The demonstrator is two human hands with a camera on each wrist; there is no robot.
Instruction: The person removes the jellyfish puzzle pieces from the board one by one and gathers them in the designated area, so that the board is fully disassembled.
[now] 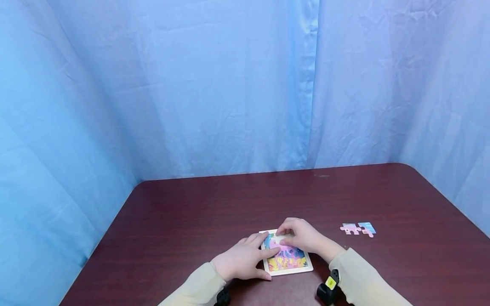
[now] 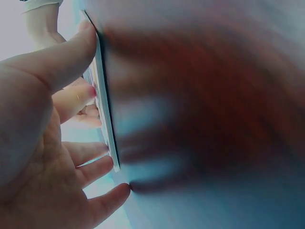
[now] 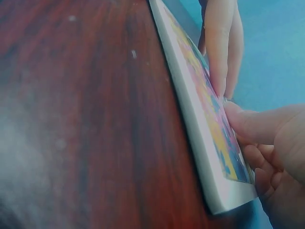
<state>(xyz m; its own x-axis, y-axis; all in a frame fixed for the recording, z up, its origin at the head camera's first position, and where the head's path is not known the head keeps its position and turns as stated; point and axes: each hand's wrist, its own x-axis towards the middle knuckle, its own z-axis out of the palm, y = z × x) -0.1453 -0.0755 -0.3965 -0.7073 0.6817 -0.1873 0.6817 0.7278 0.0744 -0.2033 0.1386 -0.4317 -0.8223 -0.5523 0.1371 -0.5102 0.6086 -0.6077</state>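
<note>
A jigsaw puzzle in a white-framed tray (image 1: 292, 270) lies on the table, its picture pink, yellow and blue. My left hand (image 1: 245, 257) spreads over the tray's left side; its thumb is at the near edge, and its index finger reaches onto the picture. From the upper right, my right hand (image 1: 302, 236) bends its thumb and fingers around a pale puzzle piece (image 1: 278, 239) in the upper part of the picture. In the right wrist view the right thumb (image 3: 243, 121) meets the picture close to the left fingertips. The right hand partly hides the tray's upper right corner.
Two loose puzzle pieces, a pink one (image 1: 350, 229) and a blue-and-pink one (image 1: 367, 228), lie to the right on the dark red table (image 1: 191, 212). Blue curtains (image 1: 229, 85) hang behind and at both sides.
</note>
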